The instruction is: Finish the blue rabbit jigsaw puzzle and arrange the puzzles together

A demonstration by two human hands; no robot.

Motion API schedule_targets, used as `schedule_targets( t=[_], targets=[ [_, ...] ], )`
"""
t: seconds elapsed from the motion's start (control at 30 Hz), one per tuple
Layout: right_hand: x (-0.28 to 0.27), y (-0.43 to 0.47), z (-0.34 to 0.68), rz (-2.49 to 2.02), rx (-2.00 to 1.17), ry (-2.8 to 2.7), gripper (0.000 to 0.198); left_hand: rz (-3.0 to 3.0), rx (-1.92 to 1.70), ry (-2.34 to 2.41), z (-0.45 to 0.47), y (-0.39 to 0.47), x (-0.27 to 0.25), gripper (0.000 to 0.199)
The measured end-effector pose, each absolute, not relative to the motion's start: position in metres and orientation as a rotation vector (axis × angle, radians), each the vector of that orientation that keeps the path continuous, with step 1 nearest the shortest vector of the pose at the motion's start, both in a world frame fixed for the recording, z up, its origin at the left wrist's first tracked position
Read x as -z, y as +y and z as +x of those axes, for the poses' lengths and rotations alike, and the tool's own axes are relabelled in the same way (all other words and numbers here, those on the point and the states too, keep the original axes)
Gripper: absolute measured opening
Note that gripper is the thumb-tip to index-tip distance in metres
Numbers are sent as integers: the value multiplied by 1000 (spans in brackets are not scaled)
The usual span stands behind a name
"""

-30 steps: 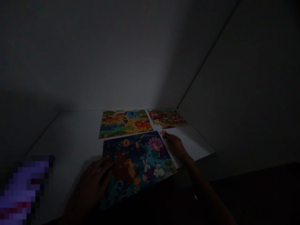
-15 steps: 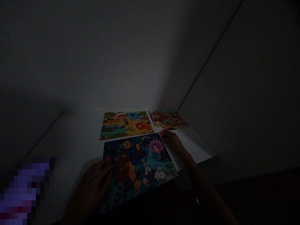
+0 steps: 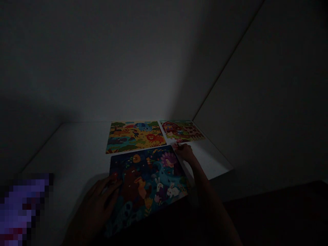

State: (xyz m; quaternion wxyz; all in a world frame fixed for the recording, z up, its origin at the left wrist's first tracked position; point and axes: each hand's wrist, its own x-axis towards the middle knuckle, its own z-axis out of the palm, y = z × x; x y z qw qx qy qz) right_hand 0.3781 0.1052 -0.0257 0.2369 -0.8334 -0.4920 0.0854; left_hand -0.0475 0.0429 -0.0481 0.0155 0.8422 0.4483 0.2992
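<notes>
In dim light, a dark blue picture board with a bear, rabbits and a peacock point(image 3: 159, 184) lies at the near edge of a white tabletop. My left hand point(image 3: 102, 194) rests at its left edge, fingers stretched out and lying on the border. At the far right corner of that board is my right hand point(image 3: 183, 152), its fingers drawn together low over the table. A small pinkish patch shows at those fingertips; what they hold, if anything, cannot be made out. Just beyond them lies a farm picture board with a barn point(image 3: 183, 131).
A yellow savanna picture board with a lion and an elephant point(image 3: 137, 135) lies at the back, left of the farm board. Pale walls point(image 3: 133, 68) rise behind the table point(image 3: 77, 147) and at the right. A pixelated purple patch point(image 3: 20, 208) covers the lower left.
My right hand has turned slightly and its fingers look more bunched at the same corner. My left hand stays on the board's left edge. The whole view has shifted a little.
</notes>
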Motion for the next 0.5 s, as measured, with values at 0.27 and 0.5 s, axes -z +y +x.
schedule_targets(
  t=[0.27, 0.5],
  targets=[
    [21, 95, 388, -1749, -706, -1134, 43, 2632, -966, 1388, -45, 44, 45, 40],
    [-2, 117, 386, -1569, -871, -1048, 38, 2597, -966, 1408, -47, 44, 45, 41]
  ],
)
